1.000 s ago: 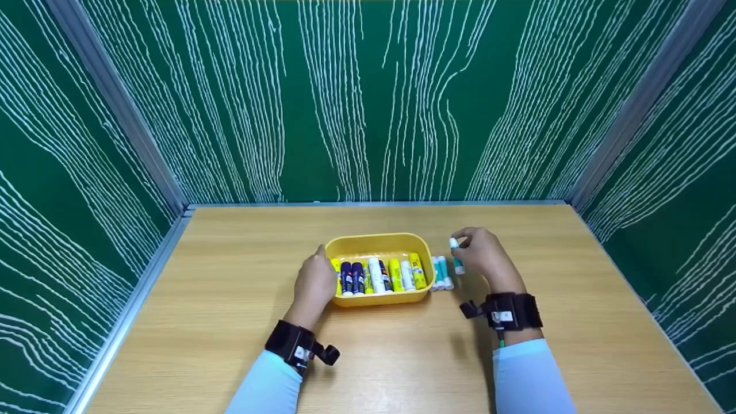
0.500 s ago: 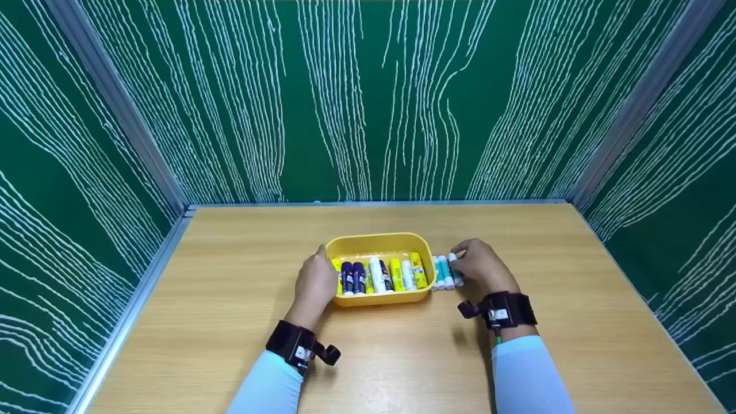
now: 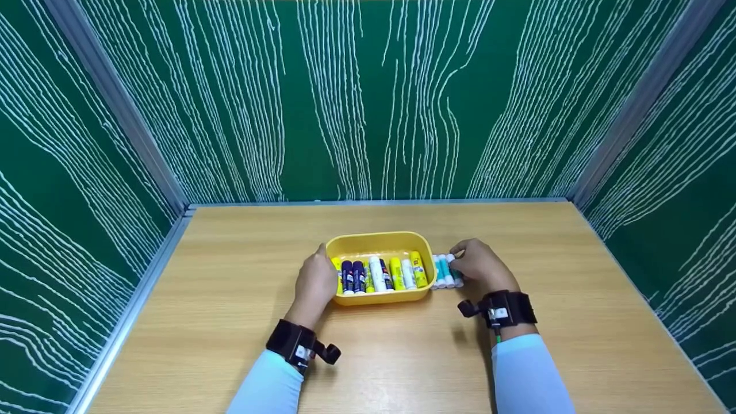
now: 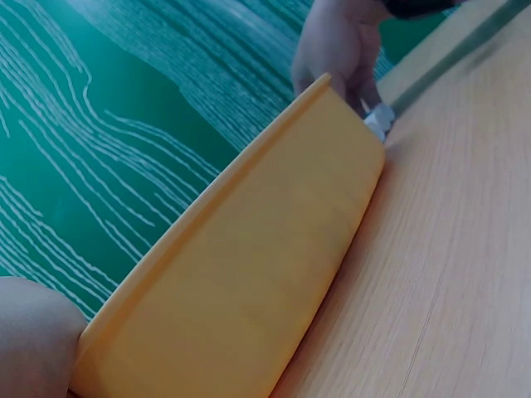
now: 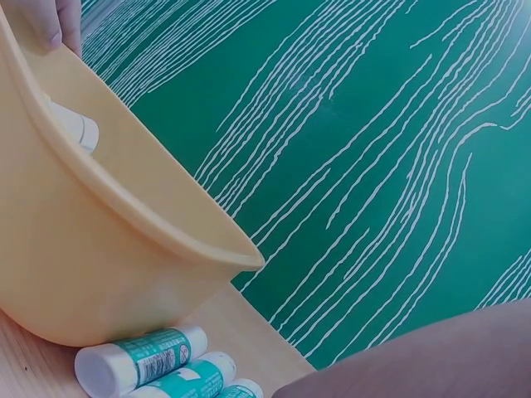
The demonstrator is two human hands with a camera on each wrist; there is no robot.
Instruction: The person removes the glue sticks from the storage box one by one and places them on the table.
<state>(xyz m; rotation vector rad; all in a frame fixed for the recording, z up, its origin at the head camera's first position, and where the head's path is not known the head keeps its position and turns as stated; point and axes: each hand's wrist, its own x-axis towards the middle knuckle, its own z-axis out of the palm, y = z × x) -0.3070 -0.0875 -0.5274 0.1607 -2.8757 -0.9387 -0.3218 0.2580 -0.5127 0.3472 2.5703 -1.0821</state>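
My left hand [image 3: 316, 279] grips the left rim of a yellow plastic basket [image 3: 379, 299]. Inside it several glue sticks [image 3: 376, 275] lie side by side, with yellow, white and dark purple bodies. Against the basket's right outer wall lie teal-and-white glue sticks [image 5: 158, 361] in a short row on the table. My right hand [image 3: 484, 265] pinches the rightmost glue stick [image 3: 457, 276] of that row, which lies alongside the others. In the left wrist view the basket's long wall [image 4: 241, 249] hides most of the row, and only white ends show near the right fingers.
The wooden table [image 3: 391, 362] is bounded at the back and sides by green panels [image 3: 322, 115] with white wavy lines. Metal frame strips [image 3: 259, 204] run along the table's edges. Each wrist wears a black strap [image 3: 512, 310].
My right hand has lowered the teal glue stick from just above and right of the row down to the row's right end. The left hand stays at the basket's rim.
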